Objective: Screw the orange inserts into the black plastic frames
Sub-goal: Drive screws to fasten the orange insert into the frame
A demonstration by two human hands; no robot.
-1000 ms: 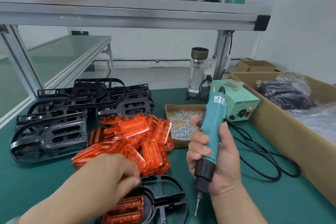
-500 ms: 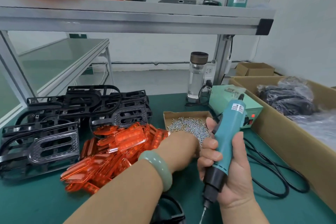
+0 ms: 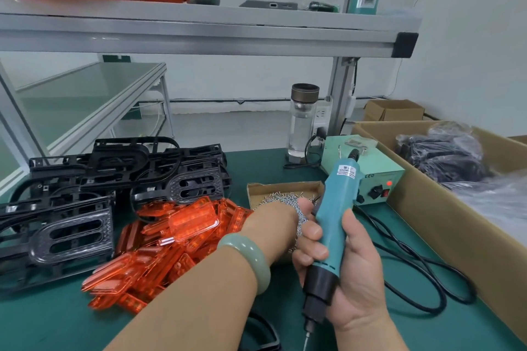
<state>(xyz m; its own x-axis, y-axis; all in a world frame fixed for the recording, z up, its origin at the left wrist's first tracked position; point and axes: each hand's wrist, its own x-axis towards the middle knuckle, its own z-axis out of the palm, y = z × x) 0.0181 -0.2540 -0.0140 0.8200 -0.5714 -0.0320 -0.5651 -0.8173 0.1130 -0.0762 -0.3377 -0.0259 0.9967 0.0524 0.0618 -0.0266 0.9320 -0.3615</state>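
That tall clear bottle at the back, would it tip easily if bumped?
Probably yes: the bottle stands tall on a narrow base, so a nudge near its dark cap would likely tip it. Its clear walls look like glass: likely stiff, smooth, perhaps breakable.

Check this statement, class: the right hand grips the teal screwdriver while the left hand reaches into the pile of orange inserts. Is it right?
One detail is wrong. In the head view the left hand is at the cardboard tray of screws, not in the orange inserts, which lie beside its wrist. The right hand does grip the teal screwdriver.
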